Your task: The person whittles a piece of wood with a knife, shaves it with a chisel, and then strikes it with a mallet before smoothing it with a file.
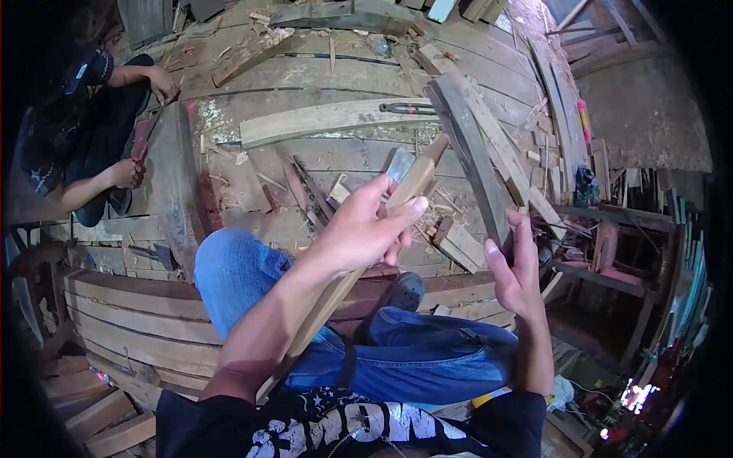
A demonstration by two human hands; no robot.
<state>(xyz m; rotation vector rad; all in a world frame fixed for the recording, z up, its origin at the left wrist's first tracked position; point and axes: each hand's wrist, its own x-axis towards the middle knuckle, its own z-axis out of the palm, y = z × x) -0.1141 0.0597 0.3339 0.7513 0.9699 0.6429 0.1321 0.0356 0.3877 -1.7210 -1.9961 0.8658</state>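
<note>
My left hand [370, 225] is wrapped round a long narrow wooden strip [324, 305], which runs from beside my body up past my fingers. A grey flat piece [398, 164] shows just beyond that hand, beside the strip's upper end. On the right, my right hand [519, 267] is raised with its fingers apart and nothing visible in it. Its fingertips are near the lower end of a dark plank [469, 153]; whether they touch it I cannot tell. A pale curved board [328, 120] lies beyond, with a dark metal tool [408, 108] on it.
At the left, another person [84, 145] holds a thin tool over a thick beam [177, 175]. Offcuts [458, 243] and shavings lie on the plank floor. A wooden shelf frame [611, 267] stands at the right. Stacked planks [137, 313] are at the lower left.
</note>
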